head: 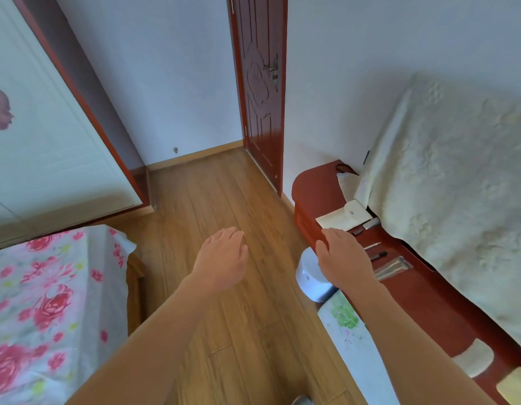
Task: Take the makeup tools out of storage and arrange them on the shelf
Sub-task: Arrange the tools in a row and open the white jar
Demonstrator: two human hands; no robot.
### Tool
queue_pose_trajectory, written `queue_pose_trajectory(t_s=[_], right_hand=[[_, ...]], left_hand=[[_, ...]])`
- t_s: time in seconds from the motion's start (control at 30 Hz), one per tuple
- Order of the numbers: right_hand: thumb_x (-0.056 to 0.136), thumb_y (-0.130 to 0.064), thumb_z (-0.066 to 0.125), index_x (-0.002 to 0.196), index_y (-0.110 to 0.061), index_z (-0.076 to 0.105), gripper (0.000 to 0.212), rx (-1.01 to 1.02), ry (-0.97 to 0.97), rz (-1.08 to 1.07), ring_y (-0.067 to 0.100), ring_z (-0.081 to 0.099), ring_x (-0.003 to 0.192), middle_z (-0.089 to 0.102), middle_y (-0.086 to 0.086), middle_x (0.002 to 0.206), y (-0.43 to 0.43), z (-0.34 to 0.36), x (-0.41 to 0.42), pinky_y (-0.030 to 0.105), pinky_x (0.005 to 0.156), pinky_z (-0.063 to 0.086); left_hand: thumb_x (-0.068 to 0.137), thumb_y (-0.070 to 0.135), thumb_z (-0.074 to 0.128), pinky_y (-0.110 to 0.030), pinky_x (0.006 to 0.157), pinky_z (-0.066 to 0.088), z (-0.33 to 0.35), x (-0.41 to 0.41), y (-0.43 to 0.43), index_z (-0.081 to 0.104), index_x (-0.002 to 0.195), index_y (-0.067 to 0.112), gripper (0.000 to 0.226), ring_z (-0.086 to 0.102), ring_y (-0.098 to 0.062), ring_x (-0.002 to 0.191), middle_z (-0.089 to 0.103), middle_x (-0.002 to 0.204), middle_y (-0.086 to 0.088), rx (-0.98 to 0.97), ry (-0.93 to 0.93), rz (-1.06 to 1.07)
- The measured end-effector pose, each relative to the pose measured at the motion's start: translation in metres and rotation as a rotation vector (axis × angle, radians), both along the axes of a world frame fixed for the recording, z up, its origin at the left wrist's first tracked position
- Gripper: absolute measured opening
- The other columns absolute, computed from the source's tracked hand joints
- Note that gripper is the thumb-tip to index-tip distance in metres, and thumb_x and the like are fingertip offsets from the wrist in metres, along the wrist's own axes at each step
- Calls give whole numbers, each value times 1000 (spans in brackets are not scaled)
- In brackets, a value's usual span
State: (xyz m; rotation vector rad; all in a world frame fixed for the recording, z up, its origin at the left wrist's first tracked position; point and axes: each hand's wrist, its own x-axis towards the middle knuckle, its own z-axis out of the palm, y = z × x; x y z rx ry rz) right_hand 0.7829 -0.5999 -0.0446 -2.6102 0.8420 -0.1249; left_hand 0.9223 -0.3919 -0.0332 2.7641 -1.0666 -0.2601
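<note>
Red door (pixel 260 92), floral bedspread (pixel 43 302)

You see two hands, left hand (pixel 221 258) and right hand (pixel 344 258), one carved red-brown wooden door (pixel 259 97), one round white tub (pixel 308 276).

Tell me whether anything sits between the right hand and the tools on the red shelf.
Nothing visible does. The right hand is open over the front edge of the shelf, and the small tools lie right beside it, uncovered. The hand hides the patch of shelf beneath it.
</note>
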Motion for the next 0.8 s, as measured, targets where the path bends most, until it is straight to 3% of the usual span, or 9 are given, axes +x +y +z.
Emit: queue_pose_trajectory(t_s=[0.1,0.33,0.47,0.53,0.63,0.8], right_hand=[[96,-36,27,124,-8,56,49,1,-20,26,24,52,117,58,6,126,-21,2,22,39,103,42],[98,-28,39,123,-9,57,36,-45,-2,-93,22,52,115,60,7,125,-62,-4,48,30,97,38],[89,-37,10,112,-8,58,60,-49,64,-169,25,51,110,59,7,123,-84,-13,57,35,95,40],[90,-37,20,116,-6,59,56,-51,35,-267,25,54,105,62,6,114,-94,-15,59,38,92,44],[94,-28,38,100,-10,59,29,-47,26,-420,27,55,98,61,5,99,-104,-14,61,39,84,44],[97,-31,37,118,-11,59,36,-37,77,-626,23,50,115,60,4,119,-105,-16,41,36,97,41]], left_hand=[[106,32,28,-37,121,22,1,26,-21,37,150,16,48,29,-20,146,36,156,-2,-3,-28,-6],[105,37,25,-39,122,22,-12,78,-78,34,151,18,51,26,-20,148,32,159,-3,8,-17,-73],[105,38,26,-36,121,21,-21,111,-120,34,151,19,51,27,-18,147,33,159,-1,-6,-17,-179],[105,37,27,-35,120,22,-22,127,-143,35,151,19,50,28,-17,147,34,158,0,-14,-9,-255],[105,38,27,-37,121,25,-24,146,-181,35,151,19,50,29,-18,146,35,157,0,-6,2,-394],[105,39,29,-35,119,26,-26,149,-247,36,151,19,50,30,-19,146,35,158,-1,12,2,-655]])
